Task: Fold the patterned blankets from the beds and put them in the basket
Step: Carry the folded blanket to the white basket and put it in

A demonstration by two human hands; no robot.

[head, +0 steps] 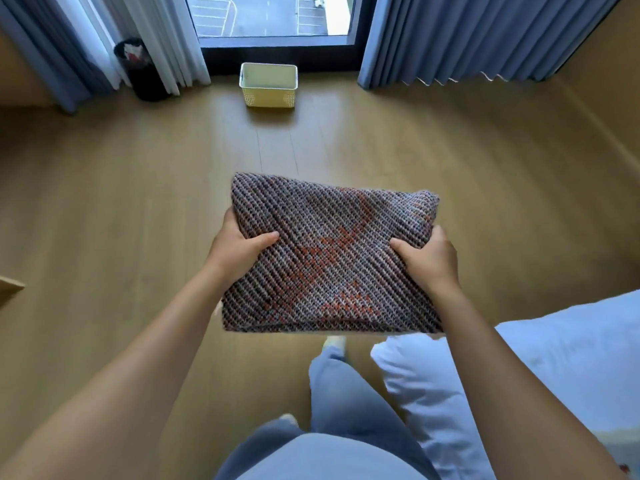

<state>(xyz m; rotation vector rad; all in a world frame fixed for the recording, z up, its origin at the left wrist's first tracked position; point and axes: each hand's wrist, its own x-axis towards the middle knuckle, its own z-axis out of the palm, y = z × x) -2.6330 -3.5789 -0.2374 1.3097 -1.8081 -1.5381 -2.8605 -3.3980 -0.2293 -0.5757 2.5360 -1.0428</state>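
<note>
blanket (329,258): folded flat, grey-orange knit; held in the air above wood floor (104,202)
left hand (239,249): grips its left edge, thumb on top
right hand (427,259): grips right edge
basket (269,85): well ahead, by window (270,15)

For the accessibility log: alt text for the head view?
A person's left hand and right hand grip opposite edges of a folded grey-and-orange patterned blanket, held over a wooden floor. A pale yellow basket sits on the floor ahead, below the window.

grey-orange woven blanket (329,258), pale yellow basket (269,85), blue curtains (467,36)
</note>
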